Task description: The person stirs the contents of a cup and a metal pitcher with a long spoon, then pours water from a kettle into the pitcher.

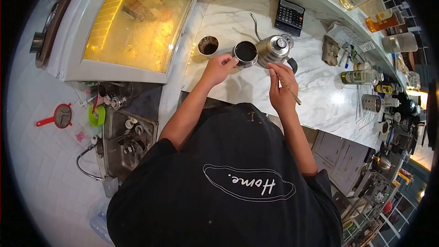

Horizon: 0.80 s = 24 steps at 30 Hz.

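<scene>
My left hand (pixel 220 68) pinches the near rim of a metal cup (pixel 245 54) with dark contents, which stands on the marble counter (pixel 233 13). Between the fingers of my right hand (pixel 283 82) is a long thin metal spoon (pixel 296 97), its handle pointing down to the right and its other end reaching toward the cup. A steel gooseneck kettle (pixel 272 50) with a black handle stands right beside the cup, just beyond my right hand. To the left of the cup is a paper cup (pixel 208 45) with dark residue inside.
A calculator (pixel 290 17) lies behind the kettle. A crumpled brown cloth (pixel 330 50) and pens are farther right, with bottles (pixel 360 77) along the right side. At the left stand a lit glass-front cabinet (pixel 137 23) and a sink (pixel 121 155) holding dishes.
</scene>
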{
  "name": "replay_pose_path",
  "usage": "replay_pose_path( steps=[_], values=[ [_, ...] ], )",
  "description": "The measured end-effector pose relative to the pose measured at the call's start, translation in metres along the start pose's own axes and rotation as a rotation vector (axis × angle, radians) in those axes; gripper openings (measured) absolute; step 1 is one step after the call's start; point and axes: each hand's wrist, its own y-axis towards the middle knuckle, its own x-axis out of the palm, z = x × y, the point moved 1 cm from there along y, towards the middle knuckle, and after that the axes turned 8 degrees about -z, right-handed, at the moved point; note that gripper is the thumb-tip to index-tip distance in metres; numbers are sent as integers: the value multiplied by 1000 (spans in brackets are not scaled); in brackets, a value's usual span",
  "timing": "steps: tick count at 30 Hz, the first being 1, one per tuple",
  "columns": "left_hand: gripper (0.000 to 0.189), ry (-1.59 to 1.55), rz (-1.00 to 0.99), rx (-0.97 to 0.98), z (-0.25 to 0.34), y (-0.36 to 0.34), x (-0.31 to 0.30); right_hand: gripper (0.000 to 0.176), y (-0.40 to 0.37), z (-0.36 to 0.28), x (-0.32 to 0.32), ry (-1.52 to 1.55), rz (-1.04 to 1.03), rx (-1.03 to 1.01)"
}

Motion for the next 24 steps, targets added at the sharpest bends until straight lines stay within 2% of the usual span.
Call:
replay_pose_path(
  steps=[10,19,24],
  values=[
    [34,-65,-166,-24,-6,11,-8,14,-16,-15,20,-174,3,-16],
    [37,-63,-186,41,-9,16,-10,15,-21,-23,27,-224,-39,-35],
    [36,-38,-198,14,-6,16,-13,13,-21,-28,30,-240,-45,-80]
  ],
)
